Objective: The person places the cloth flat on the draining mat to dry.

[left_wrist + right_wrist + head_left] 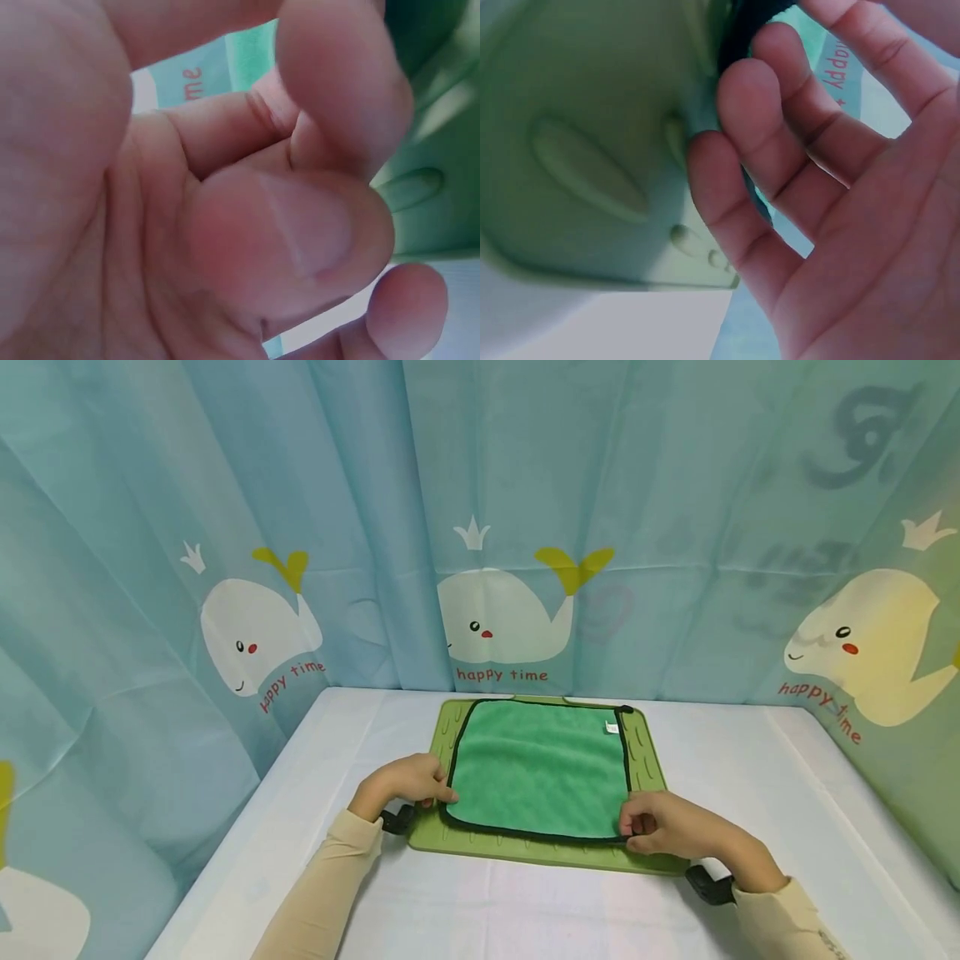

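Observation:
A green cloth with a black border lies spread flat on a light green ribbed mat. At the cloth's near left corner, my left hand pinches the edge between thumb and curled fingers. My right hand pinches the near right corner, its thumb close to the black border. A small white tag shows by the cloth's far right corner. In the right wrist view, curled fingers stand beside the dark border, over the mat. Fingers hide most of the cloth in the left wrist view.
The mat lies on a table with a white cover. Behind it and at both sides hangs a blue-green curtain printed with white whales. Black wrist straps show under the wrists.

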`<action>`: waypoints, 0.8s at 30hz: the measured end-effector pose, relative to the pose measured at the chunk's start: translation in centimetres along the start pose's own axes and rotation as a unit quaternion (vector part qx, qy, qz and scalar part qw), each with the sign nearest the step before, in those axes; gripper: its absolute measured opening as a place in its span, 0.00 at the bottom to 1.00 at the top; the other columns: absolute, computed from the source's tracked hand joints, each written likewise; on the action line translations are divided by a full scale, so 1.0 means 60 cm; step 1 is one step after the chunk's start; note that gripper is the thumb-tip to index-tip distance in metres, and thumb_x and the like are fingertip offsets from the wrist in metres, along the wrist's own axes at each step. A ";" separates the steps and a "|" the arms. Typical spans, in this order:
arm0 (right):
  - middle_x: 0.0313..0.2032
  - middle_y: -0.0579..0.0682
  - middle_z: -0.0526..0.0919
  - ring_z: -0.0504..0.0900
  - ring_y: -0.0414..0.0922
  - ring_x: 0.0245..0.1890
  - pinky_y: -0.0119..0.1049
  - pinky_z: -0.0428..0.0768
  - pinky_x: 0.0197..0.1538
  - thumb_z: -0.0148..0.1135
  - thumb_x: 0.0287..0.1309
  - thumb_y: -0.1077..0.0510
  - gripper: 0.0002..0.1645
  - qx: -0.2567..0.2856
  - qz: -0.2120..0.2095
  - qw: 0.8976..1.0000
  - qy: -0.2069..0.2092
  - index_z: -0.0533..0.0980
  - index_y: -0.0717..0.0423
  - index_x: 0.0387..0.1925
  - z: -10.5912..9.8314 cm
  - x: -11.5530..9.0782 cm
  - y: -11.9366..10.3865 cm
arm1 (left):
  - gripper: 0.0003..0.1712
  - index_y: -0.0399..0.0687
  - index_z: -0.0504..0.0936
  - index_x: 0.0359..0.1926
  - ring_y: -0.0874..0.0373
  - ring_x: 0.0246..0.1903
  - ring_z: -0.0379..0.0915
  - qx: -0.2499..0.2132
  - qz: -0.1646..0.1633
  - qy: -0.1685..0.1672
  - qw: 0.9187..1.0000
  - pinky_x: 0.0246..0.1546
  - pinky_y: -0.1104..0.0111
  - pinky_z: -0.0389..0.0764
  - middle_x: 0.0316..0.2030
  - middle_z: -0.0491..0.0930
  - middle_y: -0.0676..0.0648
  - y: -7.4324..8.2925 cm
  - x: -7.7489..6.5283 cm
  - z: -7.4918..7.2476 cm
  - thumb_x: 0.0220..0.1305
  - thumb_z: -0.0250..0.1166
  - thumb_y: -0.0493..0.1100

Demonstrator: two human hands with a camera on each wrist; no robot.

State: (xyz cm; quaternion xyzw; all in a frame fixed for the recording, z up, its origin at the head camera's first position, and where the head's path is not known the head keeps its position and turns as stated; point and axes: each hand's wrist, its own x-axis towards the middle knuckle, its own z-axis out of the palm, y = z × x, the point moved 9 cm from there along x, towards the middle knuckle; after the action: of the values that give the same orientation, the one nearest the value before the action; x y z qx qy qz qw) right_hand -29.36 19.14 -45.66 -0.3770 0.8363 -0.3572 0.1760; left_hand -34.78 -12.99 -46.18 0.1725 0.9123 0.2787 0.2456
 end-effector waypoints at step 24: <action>0.27 0.43 0.77 0.71 0.30 0.26 0.30 0.75 0.28 0.68 0.64 0.62 0.04 0.025 0.003 1.000 -0.006 0.80 0.52 0.35 -0.026 -0.021 -0.010 | 0.25 0.46 0.78 0.15 0.65 0.13 0.61 -0.021 0.033 -0.048 0.998 0.19 0.73 0.59 0.12 0.73 0.53 0.007 -0.010 0.001 0.70 0.66 0.46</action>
State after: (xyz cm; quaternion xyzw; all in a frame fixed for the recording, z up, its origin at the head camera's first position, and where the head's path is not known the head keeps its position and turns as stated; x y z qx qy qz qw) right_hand -29.13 20.58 -44.12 -0.3721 0.8273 -0.3750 0.1908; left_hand -34.15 -12.89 -45.76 0.2107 0.8872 0.2966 0.2837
